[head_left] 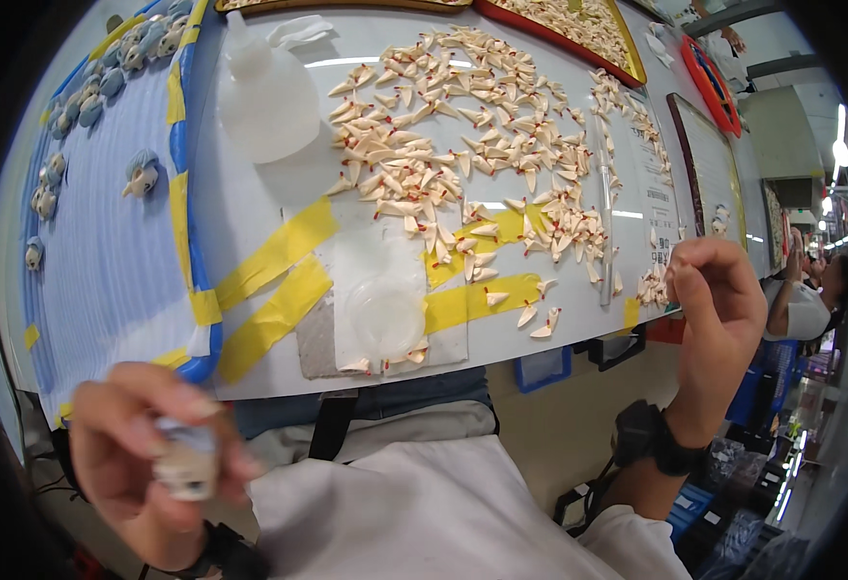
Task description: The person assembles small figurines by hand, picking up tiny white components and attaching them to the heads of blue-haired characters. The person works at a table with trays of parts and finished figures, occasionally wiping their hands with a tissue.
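Doll head (188,462) sits in left hand (119,440), black print (662,255) near right hand (723,290).

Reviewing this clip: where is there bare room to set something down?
The near half of the blue tray is mostly bare, below the lone small head. So is a patch of table bordered by the tray, the bottle and the yellow tape. Crowded: the table's middle, with pale pointed pieces, and the tray's far end, with other heads.

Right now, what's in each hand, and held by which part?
Left hand: a blue-haired doll head, held around its edges. Right hand: fingertips pinched; whether on anything, I can't tell.
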`<act>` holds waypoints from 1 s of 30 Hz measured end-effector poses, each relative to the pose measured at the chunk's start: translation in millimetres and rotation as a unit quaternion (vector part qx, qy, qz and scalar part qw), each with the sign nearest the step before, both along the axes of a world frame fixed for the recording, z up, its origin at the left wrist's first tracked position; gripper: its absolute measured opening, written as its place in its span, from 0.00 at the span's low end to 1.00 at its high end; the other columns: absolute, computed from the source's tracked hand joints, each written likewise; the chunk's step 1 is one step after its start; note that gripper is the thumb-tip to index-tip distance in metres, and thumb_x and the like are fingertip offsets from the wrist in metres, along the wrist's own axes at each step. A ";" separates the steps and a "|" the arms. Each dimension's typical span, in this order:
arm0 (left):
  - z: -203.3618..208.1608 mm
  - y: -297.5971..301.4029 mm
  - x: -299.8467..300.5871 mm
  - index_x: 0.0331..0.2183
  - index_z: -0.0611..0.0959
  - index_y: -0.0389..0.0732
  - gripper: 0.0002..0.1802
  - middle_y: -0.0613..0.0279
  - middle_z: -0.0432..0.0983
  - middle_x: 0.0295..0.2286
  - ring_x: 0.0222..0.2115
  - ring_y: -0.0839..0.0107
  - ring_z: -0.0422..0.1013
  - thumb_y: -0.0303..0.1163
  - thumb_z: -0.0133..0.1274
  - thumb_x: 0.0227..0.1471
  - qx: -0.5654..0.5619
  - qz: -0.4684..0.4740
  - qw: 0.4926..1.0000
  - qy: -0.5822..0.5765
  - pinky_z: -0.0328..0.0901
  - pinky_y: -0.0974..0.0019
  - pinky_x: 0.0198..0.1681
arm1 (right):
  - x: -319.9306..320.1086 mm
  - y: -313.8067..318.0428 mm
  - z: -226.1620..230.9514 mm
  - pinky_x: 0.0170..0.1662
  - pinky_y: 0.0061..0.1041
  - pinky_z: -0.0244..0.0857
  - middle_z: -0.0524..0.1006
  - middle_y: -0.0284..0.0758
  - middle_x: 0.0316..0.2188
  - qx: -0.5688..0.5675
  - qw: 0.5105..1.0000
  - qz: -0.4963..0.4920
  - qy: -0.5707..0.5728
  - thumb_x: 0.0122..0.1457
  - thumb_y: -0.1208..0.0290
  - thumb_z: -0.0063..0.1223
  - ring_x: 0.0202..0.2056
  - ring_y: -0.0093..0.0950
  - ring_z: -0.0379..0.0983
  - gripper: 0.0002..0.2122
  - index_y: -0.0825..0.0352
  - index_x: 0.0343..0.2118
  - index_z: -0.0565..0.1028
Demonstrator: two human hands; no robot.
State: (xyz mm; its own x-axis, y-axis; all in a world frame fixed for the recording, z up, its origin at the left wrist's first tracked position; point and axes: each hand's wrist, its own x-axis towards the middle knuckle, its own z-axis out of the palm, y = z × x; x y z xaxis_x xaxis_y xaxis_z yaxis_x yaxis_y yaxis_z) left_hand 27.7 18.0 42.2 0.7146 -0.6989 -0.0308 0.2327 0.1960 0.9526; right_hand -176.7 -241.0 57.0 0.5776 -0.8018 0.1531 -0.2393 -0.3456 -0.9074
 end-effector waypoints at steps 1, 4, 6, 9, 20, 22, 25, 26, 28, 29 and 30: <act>-5.0 -4.1 -3.7 0.27 0.65 0.39 0.19 0.46 0.63 0.35 0.22 0.65 0.72 0.30 0.61 0.39 -0.020 -0.010 0.999 0.029 0.70 0.73 0.21 | 0.8 5.2 0.6 0.36 0.15 0.60 0.72 0.32 0.29 0.012 1.000 0.006 -0.020 0.48 0.81 0.52 0.31 0.17 0.66 0.06 0.73 0.30 0.70; -22.6 -4.4 -9.0 0.29 0.66 0.39 0.21 0.48 0.65 0.34 0.20 0.69 0.69 0.32 0.62 0.38 -0.085 -0.059 0.994 -0.021 0.64 0.76 0.19 | 10.4 18.0 -2.2 0.33 0.15 0.60 0.71 0.35 0.27 0.078 0.987 0.104 -0.093 0.45 0.81 0.55 0.28 0.20 0.67 0.06 0.72 0.28 0.72; -27.9 -10.4 -11.5 0.28 0.65 0.41 0.22 0.52 0.65 0.33 0.19 0.74 0.67 0.39 0.61 0.40 -0.054 -0.071 0.996 -0.007 0.61 0.81 0.16 | 12.9 27.8 -4.8 0.31 0.16 0.59 0.71 0.36 0.25 0.117 0.982 0.112 -0.093 0.42 0.83 0.56 0.27 0.22 0.66 0.06 0.72 0.25 0.73; -8.4 -22.2 -22.7 0.29 0.66 0.41 0.21 0.51 0.66 0.32 0.20 0.73 0.68 0.39 0.60 0.41 0.017 -0.044 0.994 0.096 0.62 0.79 0.18 | 23.7 30.8 -9.9 0.31 0.17 0.59 0.71 0.36 0.25 0.036 0.991 0.113 -0.059 0.41 0.85 0.56 0.27 0.23 0.66 0.06 0.72 0.24 0.74; -28.5 -17.8 -10.4 0.32 0.70 0.38 0.22 0.47 0.68 0.34 0.23 0.71 0.70 0.37 0.62 0.38 -0.035 -0.110 0.993 -0.022 0.65 0.76 0.22 | 82.3 50.8 3.6 0.32 0.20 0.59 0.70 0.36 0.24 -0.053 0.971 0.232 -0.013 0.36 0.88 0.54 0.27 0.25 0.67 0.09 0.71 0.23 0.72; -30.3 -16.9 -7.2 0.32 0.70 0.37 0.22 0.47 0.68 0.34 0.24 0.70 0.71 0.37 0.62 0.38 -0.031 -0.127 0.991 -0.039 0.65 0.76 0.23 | 91.1 55.0 2.3 0.31 0.20 0.59 0.70 0.36 0.23 -0.102 0.963 0.247 0.038 0.33 0.88 0.55 0.27 0.25 0.66 0.09 0.70 0.21 0.72; -28.4 -13.9 -4.7 0.33 0.71 0.36 0.22 0.46 0.67 0.35 0.24 0.70 0.71 0.36 0.63 0.37 -0.033 -0.142 0.987 -0.063 0.66 0.76 0.24 | 101.1 59.0 6.2 0.29 0.19 0.58 0.69 0.35 0.22 -0.191 0.939 0.265 0.104 0.31 0.88 0.55 0.26 0.24 0.66 0.09 0.70 0.20 0.73; -29.3 -13.9 -4.1 0.34 0.72 0.36 0.23 0.46 0.67 0.35 0.25 0.69 0.71 0.35 0.63 0.37 -0.033 -0.147 0.986 -0.070 0.66 0.75 0.25 | 102.9 59.8 8.7 0.29 0.19 0.58 0.69 0.35 0.22 -0.216 0.930 0.270 0.122 0.31 0.88 0.55 0.26 0.24 0.66 0.09 0.70 0.20 0.73; -33.0 -15.1 -2.6 0.34 0.72 0.35 0.23 0.46 0.67 0.35 0.25 0.69 0.72 0.35 0.63 0.37 -0.038 -0.154 0.983 -0.088 0.67 0.75 0.25 | 104.9 60.9 12.7 0.28 0.19 0.58 0.68 0.35 0.22 -0.241 0.919 0.277 0.144 0.31 0.87 0.55 0.26 0.24 0.65 0.09 0.70 0.20 0.73; -32.9 -16.0 -2.3 0.35 0.72 0.35 0.23 0.45 0.67 0.35 0.25 0.69 0.72 0.35 0.63 0.37 -0.042 -0.155 0.982 -0.096 0.67 0.75 0.26 | 106.0 61.2 13.6 0.28 0.19 0.57 0.68 0.35 0.22 -0.253 0.914 0.277 0.152 0.31 0.87 0.55 0.26 0.24 0.65 0.09 0.69 0.20 0.74; -34.3 -17.3 -2.5 0.35 0.72 0.34 0.23 0.46 0.67 0.35 0.25 0.69 0.72 0.34 0.63 0.37 -0.050 -0.152 0.981 -0.108 0.67 0.75 0.26 | 107.2 62.0 13.1 0.28 0.19 0.57 0.68 0.34 0.22 -0.264 0.913 0.271 0.152 0.31 0.87 0.55 0.25 0.24 0.65 0.10 0.69 0.20 0.74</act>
